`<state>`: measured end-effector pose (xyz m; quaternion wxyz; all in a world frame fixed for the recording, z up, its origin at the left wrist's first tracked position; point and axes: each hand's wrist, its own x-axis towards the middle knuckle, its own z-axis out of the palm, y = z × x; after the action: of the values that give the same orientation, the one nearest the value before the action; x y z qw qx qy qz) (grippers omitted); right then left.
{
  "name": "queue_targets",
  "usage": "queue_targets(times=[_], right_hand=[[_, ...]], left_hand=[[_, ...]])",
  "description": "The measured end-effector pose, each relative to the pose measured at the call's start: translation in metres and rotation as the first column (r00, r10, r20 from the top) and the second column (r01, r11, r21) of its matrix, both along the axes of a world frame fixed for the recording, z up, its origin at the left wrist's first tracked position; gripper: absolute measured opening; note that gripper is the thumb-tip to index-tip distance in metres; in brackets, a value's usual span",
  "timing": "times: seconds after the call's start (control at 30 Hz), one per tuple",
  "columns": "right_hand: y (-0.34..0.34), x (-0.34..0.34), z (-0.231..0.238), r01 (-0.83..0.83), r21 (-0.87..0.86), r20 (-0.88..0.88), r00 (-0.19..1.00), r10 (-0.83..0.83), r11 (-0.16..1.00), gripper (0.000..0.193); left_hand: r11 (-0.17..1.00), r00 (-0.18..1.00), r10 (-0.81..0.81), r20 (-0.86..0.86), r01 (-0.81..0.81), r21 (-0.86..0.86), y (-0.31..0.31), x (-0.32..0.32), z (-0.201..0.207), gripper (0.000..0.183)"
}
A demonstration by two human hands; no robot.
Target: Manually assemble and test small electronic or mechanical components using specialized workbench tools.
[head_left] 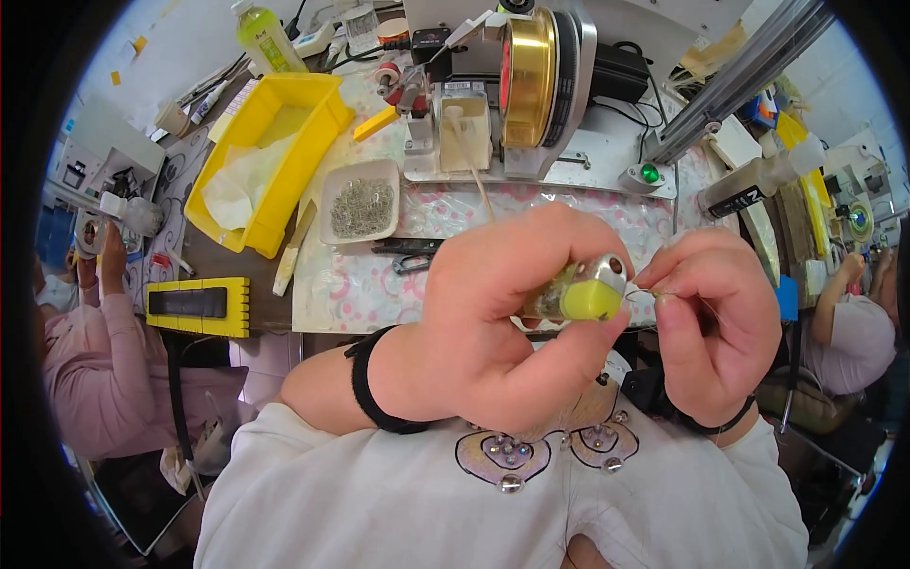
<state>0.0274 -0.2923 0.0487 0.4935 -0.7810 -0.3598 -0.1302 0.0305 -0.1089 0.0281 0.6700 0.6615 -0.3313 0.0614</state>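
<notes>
My left hand (517, 318) is closed around a lighter (593, 292) with a yellow-green end and a metal hood, held above the near edge of the bench. Close beside the hood, my right hand (711, 322) is pinched on a thin, thread-like strand (645, 291); its exact kind is too fine to make out. The two hands nearly meet at the fingertips. Beyond my left hand stands a white dish (332, 202) of small metal pieces. A swab-like stick (474, 171) leans out of a clear container (463, 100).
A gold wheel (528, 81) on a machine stands at the back. On the left are a yellow bin (327, 95) with white sheets, a yellow toothed block (237, 305) and a bottle of green liquid (265, 38). A clear bottle (758, 180) sits right. Co-workers sit on both sides.
</notes>
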Motion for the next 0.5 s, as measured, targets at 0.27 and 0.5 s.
queue_targets(times=[0.27, 0.5], right_hand=[[-0.0005, -0.0016, 0.0040, -0.011, -0.237, 0.151, 0.987, 0.048, 0.971, 0.012], [-0.0031, -0.0049, 0.0024, 0.030, -0.257, 0.173, 0.985, 0.016, 0.966, 0.014]], left_hand=[[0.998, 0.997, 0.011, 0.081, -0.016, 0.054, -0.0051, 0.0033, -0.0052, 0.009], [0.999, 0.981, 0.030, 0.191, -0.038, 0.037, -0.0107, 0.0053, -0.0067, 0.007]])
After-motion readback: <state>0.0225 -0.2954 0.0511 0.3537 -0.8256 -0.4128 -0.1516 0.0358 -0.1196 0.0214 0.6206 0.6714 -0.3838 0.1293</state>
